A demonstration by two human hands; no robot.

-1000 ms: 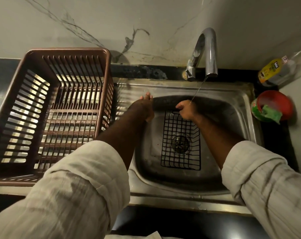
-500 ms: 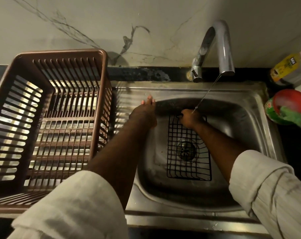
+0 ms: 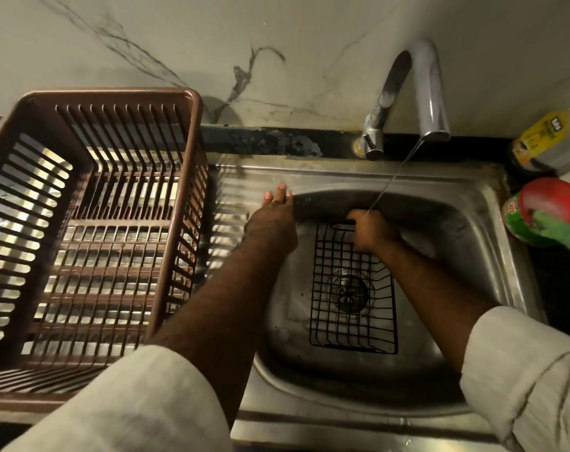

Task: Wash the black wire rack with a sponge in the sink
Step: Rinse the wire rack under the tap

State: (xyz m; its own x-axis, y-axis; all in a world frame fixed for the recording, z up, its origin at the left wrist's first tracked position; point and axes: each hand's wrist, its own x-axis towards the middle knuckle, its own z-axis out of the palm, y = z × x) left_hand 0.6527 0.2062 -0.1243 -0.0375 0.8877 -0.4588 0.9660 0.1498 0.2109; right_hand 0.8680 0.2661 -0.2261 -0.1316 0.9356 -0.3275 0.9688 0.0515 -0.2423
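Observation:
The black wire rack [image 3: 352,288] lies flat on the bottom of the steel sink [image 3: 482,223], over the drain. My right hand [image 3: 371,231] grips the rack's far edge, under a thin stream of water from the tap [image 3: 420,93]. My left hand [image 3: 275,216] rests on the sink's far-left rim with its fingers straight. A green sponge [image 3: 552,231] sits in a red bowl [image 3: 551,200] on the counter to the right of the sink.
A large brown plastic dish basket [image 3: 91,223] stands on the drainboard at the left. A yellow-labelled bottle [image 3: 547,141] stands at the back right against the marble wall. The sink's front rim runs along the bottom.
My right hand has closed around the rack's far edge under the running water. My left hand has stayed on the sink rim. The camera has shifted a little.

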